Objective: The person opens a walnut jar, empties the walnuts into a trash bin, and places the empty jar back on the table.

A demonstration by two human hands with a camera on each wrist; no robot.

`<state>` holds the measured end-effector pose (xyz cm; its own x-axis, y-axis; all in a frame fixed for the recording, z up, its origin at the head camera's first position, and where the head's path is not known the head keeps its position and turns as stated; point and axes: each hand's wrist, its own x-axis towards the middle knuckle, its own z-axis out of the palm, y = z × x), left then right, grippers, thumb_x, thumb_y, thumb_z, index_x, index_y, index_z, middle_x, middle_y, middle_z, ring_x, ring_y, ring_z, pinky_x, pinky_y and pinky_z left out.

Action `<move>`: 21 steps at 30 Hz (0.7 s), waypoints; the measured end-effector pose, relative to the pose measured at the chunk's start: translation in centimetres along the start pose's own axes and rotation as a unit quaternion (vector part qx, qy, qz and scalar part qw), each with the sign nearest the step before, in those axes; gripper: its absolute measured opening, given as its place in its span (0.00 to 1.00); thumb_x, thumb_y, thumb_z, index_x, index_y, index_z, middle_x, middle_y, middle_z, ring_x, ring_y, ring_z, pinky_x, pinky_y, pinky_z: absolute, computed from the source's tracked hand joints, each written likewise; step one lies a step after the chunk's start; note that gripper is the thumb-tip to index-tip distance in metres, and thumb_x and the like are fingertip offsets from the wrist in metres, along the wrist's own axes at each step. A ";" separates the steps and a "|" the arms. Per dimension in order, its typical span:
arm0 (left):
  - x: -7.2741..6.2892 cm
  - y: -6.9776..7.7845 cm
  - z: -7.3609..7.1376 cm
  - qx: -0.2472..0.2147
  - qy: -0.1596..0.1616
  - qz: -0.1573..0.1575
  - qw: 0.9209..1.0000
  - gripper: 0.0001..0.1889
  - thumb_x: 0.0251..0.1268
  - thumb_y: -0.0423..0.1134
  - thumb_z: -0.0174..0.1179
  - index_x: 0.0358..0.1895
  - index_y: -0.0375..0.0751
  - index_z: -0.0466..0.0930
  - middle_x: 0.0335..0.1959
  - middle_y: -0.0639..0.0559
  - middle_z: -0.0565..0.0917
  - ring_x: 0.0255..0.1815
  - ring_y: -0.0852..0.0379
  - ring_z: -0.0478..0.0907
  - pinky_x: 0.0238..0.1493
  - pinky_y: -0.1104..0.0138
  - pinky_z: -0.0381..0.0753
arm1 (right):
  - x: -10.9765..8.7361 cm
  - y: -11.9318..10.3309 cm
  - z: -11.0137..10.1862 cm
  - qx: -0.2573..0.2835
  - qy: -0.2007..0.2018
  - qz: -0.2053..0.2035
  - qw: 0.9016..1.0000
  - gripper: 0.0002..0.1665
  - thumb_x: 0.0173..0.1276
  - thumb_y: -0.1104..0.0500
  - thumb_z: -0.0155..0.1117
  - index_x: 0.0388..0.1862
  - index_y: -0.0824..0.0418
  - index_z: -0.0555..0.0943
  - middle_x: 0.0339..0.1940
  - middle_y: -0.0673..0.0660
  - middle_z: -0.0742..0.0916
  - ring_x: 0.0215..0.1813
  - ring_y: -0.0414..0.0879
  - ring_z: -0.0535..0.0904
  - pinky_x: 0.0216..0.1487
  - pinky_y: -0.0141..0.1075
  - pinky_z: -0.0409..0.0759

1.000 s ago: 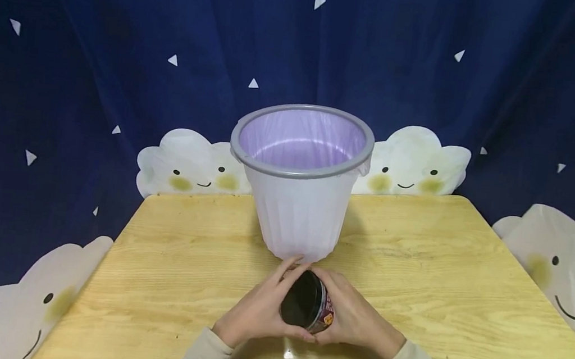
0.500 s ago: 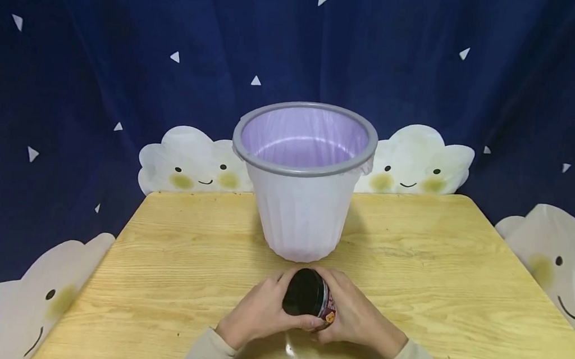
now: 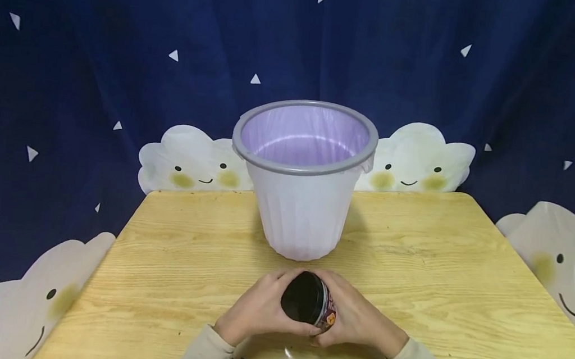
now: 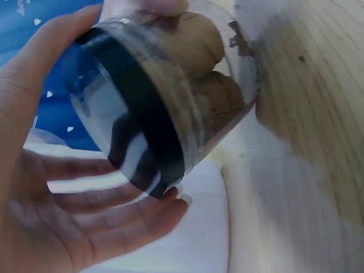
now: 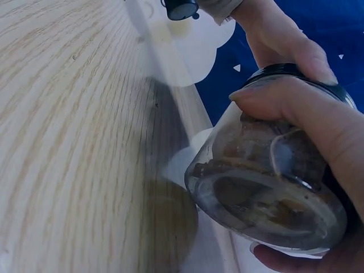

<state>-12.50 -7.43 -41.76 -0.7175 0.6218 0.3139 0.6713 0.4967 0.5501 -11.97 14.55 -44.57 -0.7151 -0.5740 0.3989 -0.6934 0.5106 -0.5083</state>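
Note:
In the head view both hands hold a tilted clear jar (image 5: pixel 267 170) low over the table, in front of the bin. Its black lid (image 3: pixel 302 297) faces left, and a dark red label (image 3: pixel 329 313) with an orange mark shows beside it. My left hand (image 3: pixel 259 308) curls around the lid, thumb along the near edge and fingers on the far side. My right hand (image 3: pixel 358 316) grips the jar's body. Through the clear wall, the left wrist view reveals brown lumpy pieces (image 4: pixel 219 94) inside. The right wrist view looks onto the jar's round glass bottom.
A white waste bin (image 3: pixel 302 214) with a grey rim and pale purple inside stands just beyond the hands. It rests on a light wooden table (image 3: pixel 179 261). Behind hangs a dark blue curtain (image 3: pixel 218 33) with white triangles and smiling clouds.
My left fingers have drawn back from beyond the jar's far edge and lie closer around the lid. The left thumb has shifted along the near edge. The jar stays nearly in place.

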 end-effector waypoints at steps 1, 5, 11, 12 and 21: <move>0.0 0.1 0.1 0.002 0.003 -0.011 1.000 0.44 0.38 0.69 0.71 0.62 0.54 0.71 0.50 0.59 0.81 0.48 0.64 0.78 0.49 0.69 0.79 | 0.0 0.0 0.0 0.004 0.000 0.001 1.000 0.64 0.28 0.46 0.83 0.69 0.53 0.65 0.59 0.44 0.75 0.57 0.41 0.73 0.56 0.42 0.77; 0.0 0.4 0.3 -0.001 0.001 -0.052 0.999 0.42 0.38 0.72 0.68 0.57 0.53 0.74 0.43 0.60 0.83 0.41 0.67 0.79 0.42 0.71 0.80 | -0.1 -0.1 0.0 0.017 0.001 0.007 1.000 0.63 0.29 0.45 0.84 0.68 0.52 0.65 0.59 0.43 0.75 0.57 0.41 0.73 0.56 0.43 0.77; -0.2 0.1 -0.2 0.022 -0.039 -0.004 0.999 0.51 0.39 0.66 0.72 0.68 0.47 0.65 0.61 0.54 0.73 0.58 0.61 0.73 0.57 0.65 0.76 | -0.1 0.0 0.1 0.003 0.008 -0.006 1.000 0.63 0.30 0.44 0.83 0.69 0.55 0.65 0.59 0.46 0.76 0.58 0.43 0.73 0.56 0.43 0.77; -0.2 0.0 -0.4 0.029 -0.048 0.020 0.998 0.53 0.40 0.63 0.74 0.71 0.46 0.61 0.65 0.52 0.69 0.62 0.59 0.70 0.60 0.64 0.73 | -0.1 0.0 0.1 0.000 0.010 -0.010 1.000 0.63 0.30 0.44 0.83 0.68 0.56 0.65 0.59 0.47 0.76 0.58 0.44 0.73 0.57 0.43 0.77; -0.2 -0.2 -1.0 0.030 -0.043 0.037 0.998 0.52 0.34 0.64 0.76 0.69 0.47 0.67 0.58 0.51 0.77 0.56 0.58 0.76 0.54 0.67 0.77 | -0.2 0.0 0.0 0.016 -0.007 -0.017 1.000 0.63 0.31 0.44 0.82 0.70 0.54 0.63 0.60 0.47 0.76 0.58 0.43 0.73 0.57 0.43 0.77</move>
<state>-12.72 -8.30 -41.15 -0.6487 0.7066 0.2825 0.7333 0.4812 0.4803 -11.85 14.64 -44.65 -0.6901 -0.5998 0.4050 -0.7136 0.4706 -0.5190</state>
